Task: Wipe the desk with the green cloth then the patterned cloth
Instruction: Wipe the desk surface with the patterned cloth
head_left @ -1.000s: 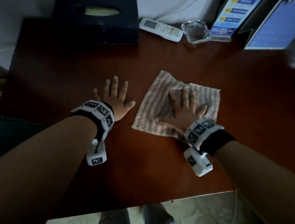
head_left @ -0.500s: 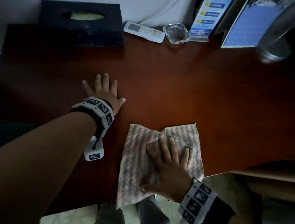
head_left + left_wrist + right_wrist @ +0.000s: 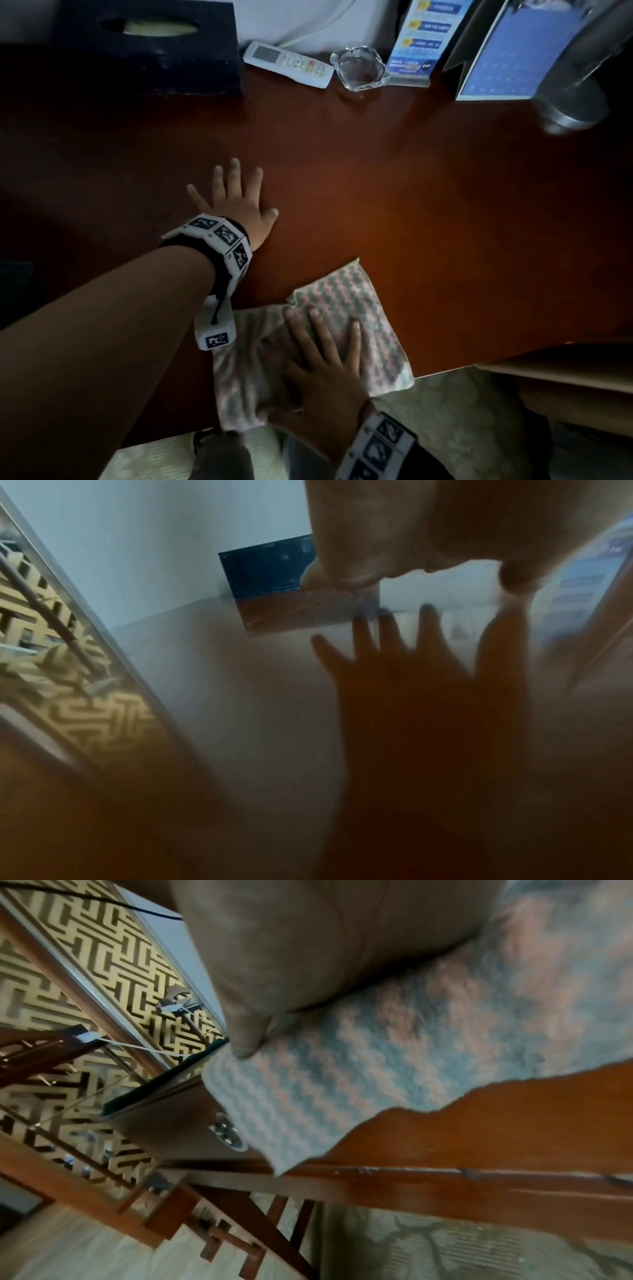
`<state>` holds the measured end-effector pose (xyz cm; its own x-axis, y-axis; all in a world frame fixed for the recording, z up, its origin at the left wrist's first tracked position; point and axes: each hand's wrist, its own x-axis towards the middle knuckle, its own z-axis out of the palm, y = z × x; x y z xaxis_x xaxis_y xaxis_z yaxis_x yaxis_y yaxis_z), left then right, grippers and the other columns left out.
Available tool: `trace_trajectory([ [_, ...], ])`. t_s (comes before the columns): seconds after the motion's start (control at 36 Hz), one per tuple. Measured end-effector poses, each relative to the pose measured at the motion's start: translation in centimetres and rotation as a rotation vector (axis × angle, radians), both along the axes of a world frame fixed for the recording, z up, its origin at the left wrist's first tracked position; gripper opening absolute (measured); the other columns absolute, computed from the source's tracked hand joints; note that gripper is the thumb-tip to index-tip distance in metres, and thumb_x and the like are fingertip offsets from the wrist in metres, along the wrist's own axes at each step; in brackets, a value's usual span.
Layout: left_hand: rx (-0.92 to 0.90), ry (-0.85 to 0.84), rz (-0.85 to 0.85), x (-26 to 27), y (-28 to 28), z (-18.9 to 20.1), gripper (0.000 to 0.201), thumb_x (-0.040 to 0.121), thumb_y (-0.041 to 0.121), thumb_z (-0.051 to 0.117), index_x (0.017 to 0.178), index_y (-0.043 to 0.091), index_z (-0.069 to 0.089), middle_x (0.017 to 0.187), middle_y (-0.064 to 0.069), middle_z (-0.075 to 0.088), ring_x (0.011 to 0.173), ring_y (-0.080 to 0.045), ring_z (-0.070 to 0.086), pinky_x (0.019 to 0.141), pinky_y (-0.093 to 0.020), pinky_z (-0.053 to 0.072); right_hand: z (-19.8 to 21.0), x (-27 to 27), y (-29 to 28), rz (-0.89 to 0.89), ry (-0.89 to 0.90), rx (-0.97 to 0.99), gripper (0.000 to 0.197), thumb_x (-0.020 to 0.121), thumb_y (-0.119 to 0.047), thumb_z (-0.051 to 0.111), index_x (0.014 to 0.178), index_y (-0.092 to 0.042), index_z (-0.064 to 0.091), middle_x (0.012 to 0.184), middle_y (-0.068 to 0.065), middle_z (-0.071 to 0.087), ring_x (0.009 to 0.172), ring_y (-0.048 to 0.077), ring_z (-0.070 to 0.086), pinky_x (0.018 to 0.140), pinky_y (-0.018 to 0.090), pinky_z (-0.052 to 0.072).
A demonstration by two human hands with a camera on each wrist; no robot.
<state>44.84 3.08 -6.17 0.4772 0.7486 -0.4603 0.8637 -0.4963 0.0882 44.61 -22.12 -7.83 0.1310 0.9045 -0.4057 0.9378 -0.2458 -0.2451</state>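
Your left hand (image 3: 239, 205) lies palm-down on the desk (image 3: 394, 192), fingers straight and spread wide, holding nothing. It sits beyond the patterned cloth (image 3: 346, 291) and to its left, apart from it. In the left wrist view the same hand (image 3: 394, 555) shows only as blurred fingers above its own reflection in the polished top.

The patterned cloth, pink and grey-green in a zigzag weave, lies flat at the desk's near edge. Its near corners overhang that edge, and its far corner points toward the desk's middle. The left wrist unit covers part of its left side.

Your right hand (image 3: 322, 370) presses flat on the cloth's middle, fingers straight and slightly apart, pinching nothing. In the right wrist view the hand (image 3: 308, 947) rests on the cloth (image 3: 394, 1047), and the cloth's corner hangs past the desk edge (image 3: 479, 1137).

Far behind the cloth, along the desk's back edge, stand in order: a dark tissue box (image 3: 144, 51), a white remote (image 3: 291, 65), a glass ashtray (image 3: 361, 70), a blue leaflet stand (image 3: 421, 37), a blue calendar card (image 3: 513, 54) and a metal lamp base (image 3: 572, 102).

The green cloth cannot be located in any view.
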Motion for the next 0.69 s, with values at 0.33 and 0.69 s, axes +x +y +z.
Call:
trace_trajectory([
  [0.33, -0.080, 0.021, -0.015, 3.1, -0.5, -1.2, 0.079, 0.091, 0.067, 0.021, 0.148, 0.029, -0.018, 0.154, -0.003, -0.029, 0.143, -0.023, -0.023, 0.111, -0.060, -0.008, 0.2, 9.4, -3.1, -0.269, -0.017, -0.125, 0.069, 0.074, -0.081, 0.023, 0.129, -0.070, -0.017, 0.142, -0.019, -0.046, 0.130, 0.013, -0.045, 0.101, 0.067, -0.023],
  [0.69, -0.082, 0.055, -0.022, 3.2, -0.3, -1.6, 0.079, 0.090, 0.068, 0.018, 0.148, 0.029, -0.020, 0.153, -0.003, -0.032, 0.142, -0.025, -0.024, 0.112, -0.059, -0.006, 0.9, 13.6, 4.1, -0.402, 0.042, -0.272, 0.085, 0.078, -0.079, 0.037, 0.143, -0.053, -0.011, 0.144, -0.010, -0.045, 0.128, 0.024, -0.048, 0.099, 0.072, -0.020],
])
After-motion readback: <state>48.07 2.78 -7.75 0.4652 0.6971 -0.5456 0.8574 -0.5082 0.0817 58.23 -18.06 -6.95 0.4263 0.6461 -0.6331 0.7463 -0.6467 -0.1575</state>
